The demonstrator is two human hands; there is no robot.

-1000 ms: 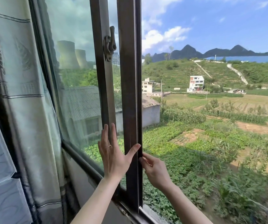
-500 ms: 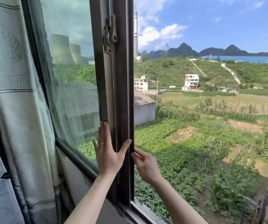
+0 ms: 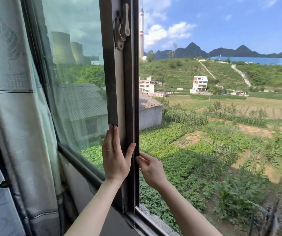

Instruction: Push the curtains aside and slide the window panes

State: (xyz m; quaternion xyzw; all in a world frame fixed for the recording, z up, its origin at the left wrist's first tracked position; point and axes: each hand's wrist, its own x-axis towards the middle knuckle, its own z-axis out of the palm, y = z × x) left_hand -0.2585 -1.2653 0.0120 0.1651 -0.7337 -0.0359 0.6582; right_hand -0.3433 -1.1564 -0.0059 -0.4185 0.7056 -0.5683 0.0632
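While the left hand (image 3: 115, 160) lies flat against the dark upright of the sash frame (image 3: 130, 99), its fingers (image 3: 113, 133) stand straight and close together, pointing up, and its thumb is spread to the right so that the tip touches the frame's outer strip. A thin ring (image 3: 110, 150) sits on one finger. The right hand (image 3: 151, 169) is just beside it, on the open side, with its fingers curled and its thumb tip against the frame's right edge, pinching that edge; the fingertips slip behind the metal, so how far they wrap round it cannot be told. The window pane (image 3: 75, 82) stands to the left of both hands, its tinted glass filling the left half of the opening, and the right half is open to the fields and hills outside. A metal latch (image 3: 122, 26) is fixed high on the frame, well above the hands. The pale curtain (image 3: 17, 116) hangs gathered at the far left, overlapping the left margin of the glass. The sill track (image 3: 147, 217) runs along the bottom below the right forearm.
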